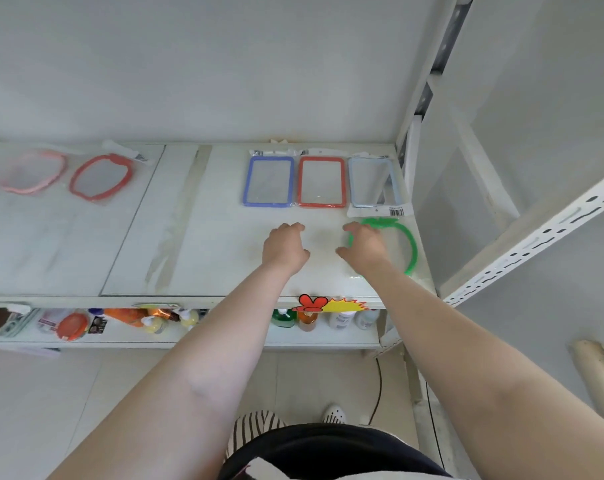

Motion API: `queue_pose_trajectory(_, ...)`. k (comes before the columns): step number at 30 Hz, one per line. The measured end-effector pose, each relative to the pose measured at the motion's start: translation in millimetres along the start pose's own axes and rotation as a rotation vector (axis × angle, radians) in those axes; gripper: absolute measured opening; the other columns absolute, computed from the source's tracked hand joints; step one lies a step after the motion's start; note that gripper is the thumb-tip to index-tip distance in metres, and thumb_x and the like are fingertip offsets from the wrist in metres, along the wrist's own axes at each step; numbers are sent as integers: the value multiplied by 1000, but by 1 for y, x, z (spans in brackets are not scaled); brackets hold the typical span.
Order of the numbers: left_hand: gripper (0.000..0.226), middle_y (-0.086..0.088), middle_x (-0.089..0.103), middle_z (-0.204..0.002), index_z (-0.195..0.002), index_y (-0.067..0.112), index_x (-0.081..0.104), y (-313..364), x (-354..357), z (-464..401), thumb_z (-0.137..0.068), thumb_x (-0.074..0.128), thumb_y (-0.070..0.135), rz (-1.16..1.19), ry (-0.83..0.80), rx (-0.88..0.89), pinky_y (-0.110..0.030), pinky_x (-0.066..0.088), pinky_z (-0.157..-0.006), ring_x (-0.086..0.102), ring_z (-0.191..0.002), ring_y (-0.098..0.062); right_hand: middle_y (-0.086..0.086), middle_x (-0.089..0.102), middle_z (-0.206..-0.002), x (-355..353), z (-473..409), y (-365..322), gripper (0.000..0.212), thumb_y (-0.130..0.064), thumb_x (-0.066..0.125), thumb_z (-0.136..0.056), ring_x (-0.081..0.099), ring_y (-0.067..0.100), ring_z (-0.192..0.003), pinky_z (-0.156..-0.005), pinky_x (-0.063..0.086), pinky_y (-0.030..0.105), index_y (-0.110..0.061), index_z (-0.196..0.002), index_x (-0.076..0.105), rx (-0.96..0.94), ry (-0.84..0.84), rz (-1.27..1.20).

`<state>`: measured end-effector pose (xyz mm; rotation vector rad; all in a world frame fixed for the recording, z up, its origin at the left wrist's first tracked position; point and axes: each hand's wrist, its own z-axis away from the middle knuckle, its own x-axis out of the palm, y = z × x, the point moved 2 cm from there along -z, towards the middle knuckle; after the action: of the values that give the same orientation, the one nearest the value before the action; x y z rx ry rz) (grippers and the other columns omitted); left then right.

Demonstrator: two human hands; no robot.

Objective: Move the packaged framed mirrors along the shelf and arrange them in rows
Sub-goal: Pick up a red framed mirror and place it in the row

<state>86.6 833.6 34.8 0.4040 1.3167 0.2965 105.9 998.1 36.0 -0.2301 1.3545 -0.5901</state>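
Three rectangular packaged mirrors lie in a row at the back right of the white shelf: a blue-framed one, a red-framed one and a pale blue one. In front of them at the right lies a green round-framed mirror in its clear bag. My right hand rests on the green mirror's left side, fingers spread over it. My left hand hovers over bare shelf just left of it, fingers apart, holding nothing. Far left lie a pink round mirror and a red round mirror.
A white metal upright and a slanted perforated brace bound the shelf on the right. A lower shelf holds bottles and other goods. A yellow and red sticker hangs on the shelf's front edge.
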Motion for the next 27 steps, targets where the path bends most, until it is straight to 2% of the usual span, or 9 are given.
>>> queue_pose_trajectory(2,56,-9,53,-134,-140,19,46,-14,-5,7,-86,62,18,6,-5,-4,-35,42,-100,48,-126,-28,10,56,-131,11,6,-13,52,-24,66,-84,48,29,-122,-96,48,39,-18,-133,49,-27,-24,-25)
queue_pose_trajectory(6,53,-6,54,-134,-138,20,47,-58,-20,28,-87,60,14,29,-19,-13,-34,44,-98,49,-126,-25,6,60,-123,37,19,-45,45,-20,65,-85,57,23,-107,-81,48,29,-18,-128,54,-68,-85,-85)
queue_pose_trajectory(10,52,-6,54,-134,-137,20,48,-142,-49,60,-86,58,13,19,0,-77,-33,46,-99,50,-125,-24,5,61,-116,79,37,-99,40,-20,66,-84,54,16,-90,-79,47,27,-19,-123,57,-103,-124,-120)
queue_pose_trajectory(13,53,-6,55,-134,-137,19,48,-219,-81,90,-86,58,12,3,31,-143,-36,47,-98,51,-124,-25,4,62,-116,123,59,-158,37,-19,65,-85,56,17,-92,-79,46,27,-18,-121,59,-149,-151,-106)
queue_pose_trajectory(16,54,-7,56,-133,-136,18,49,-292,-115,116,-84,58,10,-15,71,-186,-36,47,-97,52,-123,-27,5,62,-117,171,89,-223,37,-18,65,-85,57,21,-105,-92,47,31,-18,-122,59,-230,-207,-49)
queue_pose_trajectory(19,52,-7,57,-132,-134,18,51,-353,-139,139,-83,57,8,-19,117,-220,-34,46,-91,53,-121,-28,4,62,-122,215,112,-282,40,-16,63,-84,57,22,-112,-94,46,31,-19,-124,59,-319,-246,50)
queue_pose_trajectory(27,50,-9,60,-128,-134,17,52,-456,-177,164,-85,58,13,11,205,-247,-37,48,-91,54,-119,-29,2,60,-124,275,126,-381,43,-14,60,-83,56,20,-112,-93,49,33,-21,-126,57,-381,-249,127)
